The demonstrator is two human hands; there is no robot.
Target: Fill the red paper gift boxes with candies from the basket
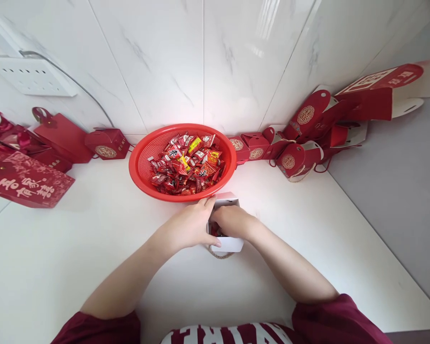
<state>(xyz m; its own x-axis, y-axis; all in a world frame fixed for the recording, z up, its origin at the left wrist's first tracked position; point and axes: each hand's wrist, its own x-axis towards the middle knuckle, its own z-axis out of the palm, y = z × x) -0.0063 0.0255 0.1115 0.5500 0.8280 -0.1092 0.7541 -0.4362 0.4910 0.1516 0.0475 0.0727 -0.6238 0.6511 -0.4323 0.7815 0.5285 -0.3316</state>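
Left hand (193, 223) gripped box (232, 245) edges, thumb and fingers spread; right hand (233, 220) inside, couldn't tell grip. Basket (165, 194) just beyond; counter (290, 210) extended both sides.

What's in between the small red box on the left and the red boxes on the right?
The red basket, holding wrapped sweets, sits between the small red box and those red boxes. The head view shows it.
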